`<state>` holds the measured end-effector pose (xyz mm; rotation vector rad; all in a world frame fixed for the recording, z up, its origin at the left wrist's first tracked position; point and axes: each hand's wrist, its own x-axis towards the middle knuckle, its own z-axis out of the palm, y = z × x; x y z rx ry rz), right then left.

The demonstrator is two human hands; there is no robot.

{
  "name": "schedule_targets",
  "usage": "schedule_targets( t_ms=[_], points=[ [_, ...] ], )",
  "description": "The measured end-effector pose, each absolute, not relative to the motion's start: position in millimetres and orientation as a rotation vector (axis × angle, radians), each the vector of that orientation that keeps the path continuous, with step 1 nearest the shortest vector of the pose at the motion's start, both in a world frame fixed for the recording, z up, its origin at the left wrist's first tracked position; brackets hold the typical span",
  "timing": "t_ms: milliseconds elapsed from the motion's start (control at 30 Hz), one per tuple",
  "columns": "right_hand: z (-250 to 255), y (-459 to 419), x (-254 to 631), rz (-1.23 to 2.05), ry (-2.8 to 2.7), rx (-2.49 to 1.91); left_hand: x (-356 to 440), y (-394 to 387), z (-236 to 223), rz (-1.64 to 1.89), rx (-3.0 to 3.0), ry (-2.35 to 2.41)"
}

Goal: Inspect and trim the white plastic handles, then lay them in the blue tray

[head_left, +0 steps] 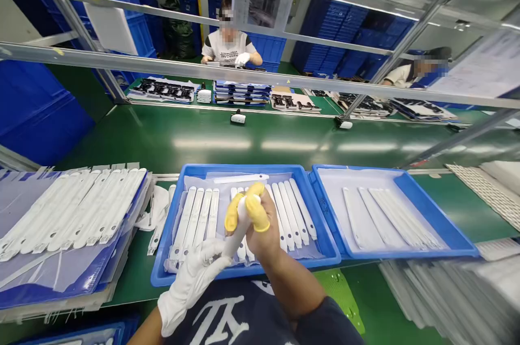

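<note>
Both my hands hold one long white plastic strip (239,226) upright over the middle blue tray (170,274). My left hand (190,280), in a white glove, grips the strip's lower end. My right hand (260,226), with yellow finger cots on thumb and fingers, pinches its upper end. Below them, several more white strips (195,220) lie side by side in the tray on a clear sheet.
A second blue tray (459,236) to the right holds several white strips. Stacked sheets with many strips (73,215) lie to the left. A green conveyor belt (252,142) runs beyond. Two people work at the far side, near trays of black parts (162,89).
</note>
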<state>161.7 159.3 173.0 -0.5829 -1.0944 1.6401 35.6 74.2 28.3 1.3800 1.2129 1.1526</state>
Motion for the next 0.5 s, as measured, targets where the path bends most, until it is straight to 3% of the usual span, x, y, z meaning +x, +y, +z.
schedule_targets(
  t_ms=[300, 500],
  points=[
    [169.1, 162.4, 151.6, 1.75, -0.954, -0.685, 34.8, 68.6, 41.4, 0.998, 1.378, 1.229],
    [158.2, 169.7, 154.2, 1.689, -1.016, -0.75, 43.7, 68.0, 32.7, 1.249, 1.478, 1.43]
  ],
)
